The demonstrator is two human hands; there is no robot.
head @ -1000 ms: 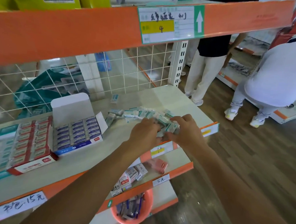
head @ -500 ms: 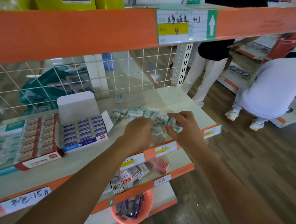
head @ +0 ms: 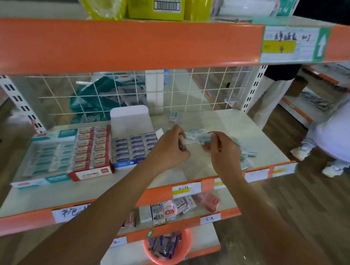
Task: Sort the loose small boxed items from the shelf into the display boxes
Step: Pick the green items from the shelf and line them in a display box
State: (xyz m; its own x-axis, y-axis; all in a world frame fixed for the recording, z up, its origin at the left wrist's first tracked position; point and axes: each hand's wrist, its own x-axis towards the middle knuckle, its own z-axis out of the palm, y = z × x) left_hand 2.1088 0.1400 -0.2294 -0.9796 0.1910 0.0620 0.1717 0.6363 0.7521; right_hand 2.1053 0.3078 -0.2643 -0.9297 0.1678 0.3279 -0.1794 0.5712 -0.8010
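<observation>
My left hand (head: 172, 147) and my right hand (head: 223, 150) are raised above the shelf (head: 208, 170), each gripping a bunch of small teal-and-white boxed items (head: 198, 136) that bridge the gap between them. More loose small boxes (head: 245, 154) lie in a heap on the shelf behind and right of my right hand. One lone box (head: 173, 116) lies near the wire back. Three display boxes stand on the left: a blue one with its lid up (head: 133, 146), a red one (head: 92, 148) and a teal one (head: 47, 158).
A wire grid (head: 131, 89) closes the back of the shelf. Below are a shelf with small cartons (head: 172, 209) and an orange bucket (head: 167, 249). An orange upper shelf edge (head: 134, 43) hangs overhead. Two people (head: 340, 133) stand and crouch at the right.
Both hands have lifted from the heap with bunches of small boxes and drawn left, toward the blue display box. The camera has swung right and down.
</observation>
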